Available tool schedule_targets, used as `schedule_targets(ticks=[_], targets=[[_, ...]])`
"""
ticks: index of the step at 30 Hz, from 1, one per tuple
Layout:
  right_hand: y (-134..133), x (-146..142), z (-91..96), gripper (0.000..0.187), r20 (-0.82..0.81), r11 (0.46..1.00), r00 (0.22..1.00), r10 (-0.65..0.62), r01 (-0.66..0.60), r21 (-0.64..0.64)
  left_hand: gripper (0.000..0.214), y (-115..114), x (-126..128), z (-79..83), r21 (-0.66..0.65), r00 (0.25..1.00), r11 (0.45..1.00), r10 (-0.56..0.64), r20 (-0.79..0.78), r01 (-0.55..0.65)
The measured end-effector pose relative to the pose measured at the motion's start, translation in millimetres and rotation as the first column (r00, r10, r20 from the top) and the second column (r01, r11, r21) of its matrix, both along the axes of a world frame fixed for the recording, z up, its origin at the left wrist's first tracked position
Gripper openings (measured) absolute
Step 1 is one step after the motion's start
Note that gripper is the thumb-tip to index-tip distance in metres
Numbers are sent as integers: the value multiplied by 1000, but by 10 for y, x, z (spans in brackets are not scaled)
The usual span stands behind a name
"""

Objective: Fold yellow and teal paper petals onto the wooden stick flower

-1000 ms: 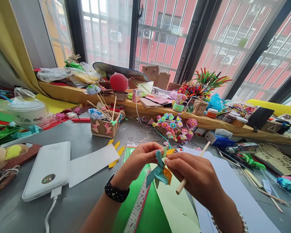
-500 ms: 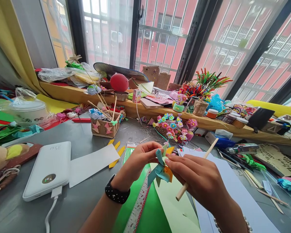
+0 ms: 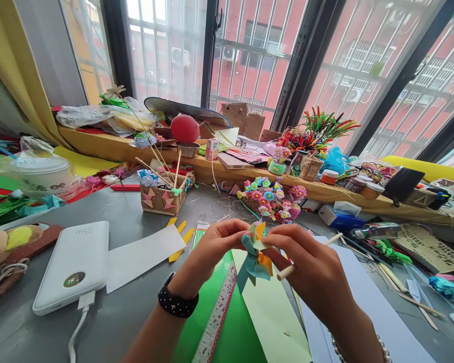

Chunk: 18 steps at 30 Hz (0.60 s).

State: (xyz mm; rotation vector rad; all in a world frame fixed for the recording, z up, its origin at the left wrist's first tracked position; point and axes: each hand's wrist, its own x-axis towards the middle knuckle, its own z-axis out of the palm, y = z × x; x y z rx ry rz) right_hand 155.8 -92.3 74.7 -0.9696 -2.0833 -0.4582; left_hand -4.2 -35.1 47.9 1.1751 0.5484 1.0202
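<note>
Left hand (image 3: 215,249): thumb and fingers closed in a pinch on the upper left of a folded paper piece (image 3: 258,270). Right hand (image 3: 314,267): thumb and fingers closed on its upper right, at a pale green flap; exact contact partly hidden. A wooden stick (image 3: 286,273) is also held in the right hand, its near end jutting out below the fingers, far end beyond the knuckles.

Paper piece: blue, pale green and yellow-orange, located between the two sets of fingertips. A yellow-orange tip points up between the hands; the blue part hangs below the fingers, held above the surface (image 3: 130,312).

Beneath: pale green sheet (image 3: 274,315), with patterned ruler (image 3: 215,322) to its left on a green sheet (image 3: 242,333). White power bank (image 3: 73,267) well left of both hands.
</note>
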Motion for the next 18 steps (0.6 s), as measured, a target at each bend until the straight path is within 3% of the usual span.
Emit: schedule_targets(ticks=[9, 18], targets=[[-21, 2, -37, 8, 52, 988, 998, -28, 20, 151, 11, -17, 54, 0, -40, 995, 997, 75, 59, -73], [5, 1, -86, 10, 101, 978, 995, -11, -10, 208, 13, -14, 79, -7, -78, 986, 989, 131, 104, -123]])
